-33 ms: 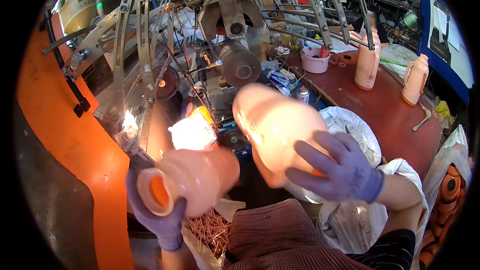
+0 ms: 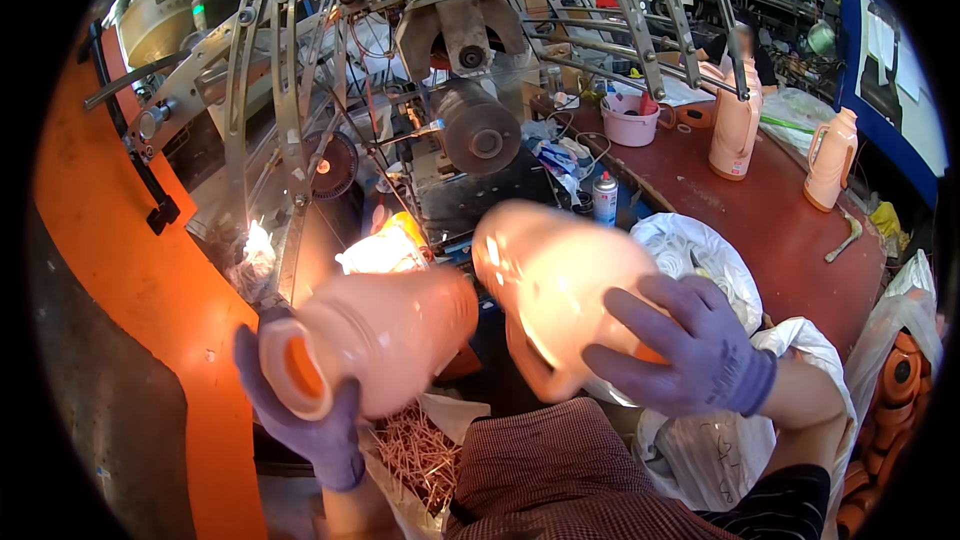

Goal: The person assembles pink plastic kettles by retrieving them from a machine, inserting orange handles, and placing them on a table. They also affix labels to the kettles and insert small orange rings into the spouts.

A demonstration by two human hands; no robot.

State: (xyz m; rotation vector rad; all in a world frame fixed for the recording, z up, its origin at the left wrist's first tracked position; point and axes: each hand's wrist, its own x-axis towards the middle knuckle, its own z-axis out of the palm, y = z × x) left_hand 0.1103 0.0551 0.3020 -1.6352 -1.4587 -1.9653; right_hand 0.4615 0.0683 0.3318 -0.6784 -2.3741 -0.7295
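Note:
My left hand [image 2: 318, 435], in a purple glove, wraps round the open-mouthed end of a peach thermos shell [image 2: 395, 325], which lies tilted with its mouth toward me. In my right hand [image 2: 695, 350], gloved alike, is a second peach thermos shell [image 2: 565, 265] with a side handle [image 2: 535, 365]; the fingers spread over its near right end. The far ends of both shells come close together, blurred by motion; I cannot tell whether they touch. Behind them stands a machine with a dark roller [image 2: 478, 130].
Metal linkage arms [image 2: 285, 90] hang over the machine. An orange panel [image 2: 170, 310] borders the left. On the red table [image 2: 790, 270] stand two peach thermoses [image 2: 737, 130] and a pink bucket [image 2: 630, 120]. Nearer are a spray can [image 2: 605, 198], white sacks [image 2: 700, 250] and a bag of thin pinkish sticks [image 2: 420, 455].
Both shells have shifted a little: the left one slightly to the left, the right one slightly right and down, uncovering more of the spray can. Each hand keeps its hold.

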